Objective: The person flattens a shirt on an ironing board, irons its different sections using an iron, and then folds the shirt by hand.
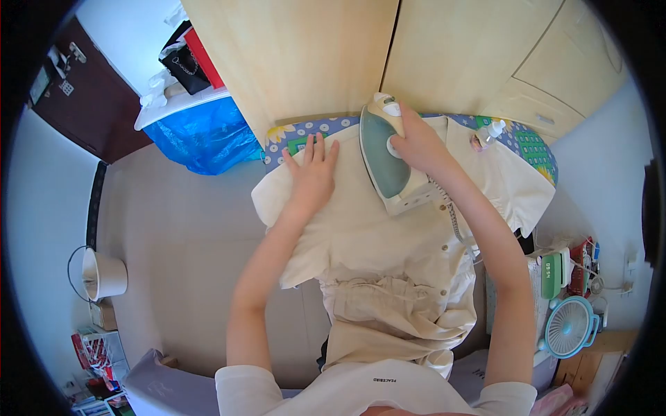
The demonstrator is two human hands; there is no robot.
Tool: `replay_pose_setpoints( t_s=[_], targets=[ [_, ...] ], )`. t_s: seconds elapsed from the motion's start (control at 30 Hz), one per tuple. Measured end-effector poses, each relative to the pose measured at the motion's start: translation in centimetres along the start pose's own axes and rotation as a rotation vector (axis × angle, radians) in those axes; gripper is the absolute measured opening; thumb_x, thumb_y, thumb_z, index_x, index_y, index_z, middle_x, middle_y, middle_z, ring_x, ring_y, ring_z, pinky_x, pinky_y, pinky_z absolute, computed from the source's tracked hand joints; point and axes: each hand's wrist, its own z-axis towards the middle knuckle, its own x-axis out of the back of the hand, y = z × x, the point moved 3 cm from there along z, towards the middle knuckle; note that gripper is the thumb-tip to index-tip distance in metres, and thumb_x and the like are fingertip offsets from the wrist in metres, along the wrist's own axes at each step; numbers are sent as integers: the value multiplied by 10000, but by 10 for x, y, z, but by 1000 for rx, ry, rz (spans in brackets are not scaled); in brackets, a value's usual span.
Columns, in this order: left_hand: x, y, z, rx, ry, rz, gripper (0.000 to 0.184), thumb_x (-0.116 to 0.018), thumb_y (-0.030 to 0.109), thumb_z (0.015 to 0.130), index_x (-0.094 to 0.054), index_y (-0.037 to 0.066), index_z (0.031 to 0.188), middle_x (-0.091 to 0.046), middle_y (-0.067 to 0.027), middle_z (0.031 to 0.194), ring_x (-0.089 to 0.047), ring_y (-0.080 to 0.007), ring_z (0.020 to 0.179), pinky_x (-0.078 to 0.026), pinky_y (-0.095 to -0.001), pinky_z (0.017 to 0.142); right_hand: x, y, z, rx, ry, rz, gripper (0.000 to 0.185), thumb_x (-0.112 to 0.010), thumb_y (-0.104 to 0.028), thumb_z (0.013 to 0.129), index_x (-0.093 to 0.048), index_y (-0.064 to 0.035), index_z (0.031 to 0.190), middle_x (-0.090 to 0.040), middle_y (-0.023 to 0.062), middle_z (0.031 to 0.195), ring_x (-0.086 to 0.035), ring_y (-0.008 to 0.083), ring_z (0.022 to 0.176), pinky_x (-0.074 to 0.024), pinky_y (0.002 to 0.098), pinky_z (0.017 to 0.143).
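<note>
A cream buttoned garment [388, 243] with a gathered waist lies over a blue patterned ironing board [534, 149], its lower part hanging toward me. My right hand [420, 142] is wrapped round the handle of a green and white iron [385, 156]. The iron rests on the upper part of the garment, its cord running down beside my forearm. Spread flat, my left hand [312, 173] presses on the cloth left of the iron. A small clear spray bottle [489, 133] is on the right part of the board.
Pale cabinets [458, 55] stand right behind the board. To the left is a blue plastic bag [205, 135] below a white ledge with a black bag. A white bin [105, 274] stands on the floor. At right are a small fan [570, 326] and a green clock [551, 276].
</note>
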Motion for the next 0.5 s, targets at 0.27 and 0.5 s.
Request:
replay_pose_setpoints(
  t_s=[0.27, 0.5],
  targets=[
    [-1, 3, 0, 42, 30, -23, 549, -491, 48, 746, -416, 89, 1288, -321, -192, 1375, -251, -306, 1311, -92, -716, 929, 1, 10, -2, 93, 78, 69, 689, -534, -117, 728, -252, 48, 1334, -406, 246, 1280, -500, 332, 1080, -435, 373, 850],
    [2, -1, -1, 64, 92, -99, 460, -495, 70, 776, -477, 106, 1234, -373, -94, 1367, -292, -275, 1296, -96, -703, 948, 56, -3, -29, -150, 7, 568, 765, -554, -31, 656, -271, -13, 1366, -541, 117, 1072, -501, 98, 566, -412, 221, 441]
  ],
)
